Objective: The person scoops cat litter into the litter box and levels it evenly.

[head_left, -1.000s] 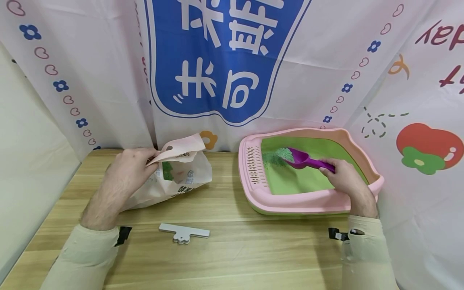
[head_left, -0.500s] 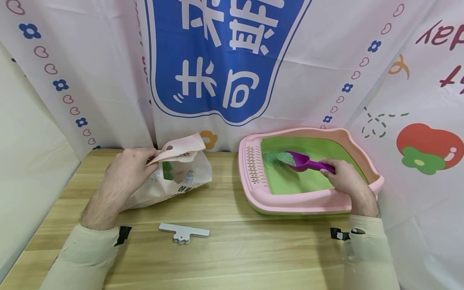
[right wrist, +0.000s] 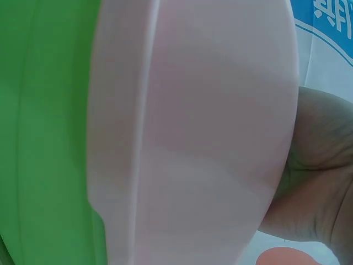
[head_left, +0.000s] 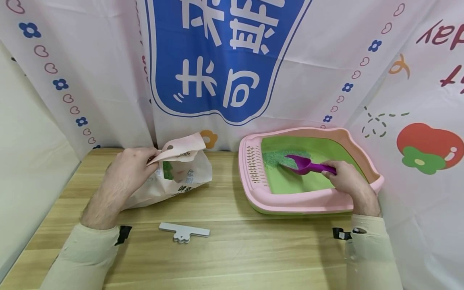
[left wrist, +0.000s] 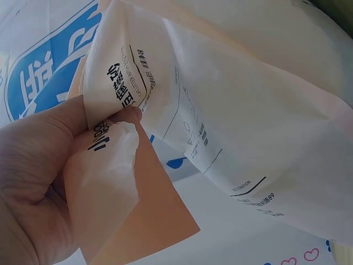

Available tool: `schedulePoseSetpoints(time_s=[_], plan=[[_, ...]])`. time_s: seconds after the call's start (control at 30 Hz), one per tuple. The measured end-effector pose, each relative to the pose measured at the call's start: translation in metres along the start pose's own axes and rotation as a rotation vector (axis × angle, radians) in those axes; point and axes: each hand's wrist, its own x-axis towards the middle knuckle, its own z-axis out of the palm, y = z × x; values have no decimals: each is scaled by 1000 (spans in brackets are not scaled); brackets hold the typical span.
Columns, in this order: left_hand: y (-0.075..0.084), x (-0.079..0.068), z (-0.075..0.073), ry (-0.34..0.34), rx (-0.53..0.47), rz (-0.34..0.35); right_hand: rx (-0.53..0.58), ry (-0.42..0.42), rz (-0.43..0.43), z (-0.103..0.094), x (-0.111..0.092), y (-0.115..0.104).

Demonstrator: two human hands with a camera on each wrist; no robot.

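Note:
My left hand [head_left: 131, 167] pinches the torn top edge of a white cat litter bag [head_left: 195, 169], which lies on its side on the table. In the left wrist view the thumb and fingers hold the bag's folded top flap [left wrist: 154, 204]. A pink and green litter box [head_left: 290, 202] stands at the right. Over its near rim reaches my right hand [head_left: 344, 176], gripping the handle of a purple scoop [head_left: 302, 164]. The scoop's tip is at the green litter granules [head_left: 273, 158] spread by the slotted side. In the right wrist view the box's rim hides the scoop and fingers.
A light grey bag clip [head_left: 184, 232] lies on the wooden table [head_left: 246, 249] in front of the bag. Printed cloth [head_left: 304, 88] hangs behind the table and along the right side, close to the box.
The scoop has tilted and drawn slightly toward me and to the right. Granules that were heaped in it now spread over the box floor. My left hand and the bag stay put.

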Motion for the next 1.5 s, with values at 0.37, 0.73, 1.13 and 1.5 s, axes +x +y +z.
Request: schedulePoseSetpoints(time_s=[0.37, 0.73, 1.13, 1.5], plan=[[0, 1, 1, 1, 1, 5, -11, -6, 2, -2, -2, 5], [1, 0, 0, -15, 3, -9, 0, -17, 40, -5, -2, 10], [0, -1, 0, -28, 8, -17, -28, 2, 78, -8, -4, 10], [0, -1, 1, -13, 4, -14, -60, 18, 94, -9, -4, 14]])
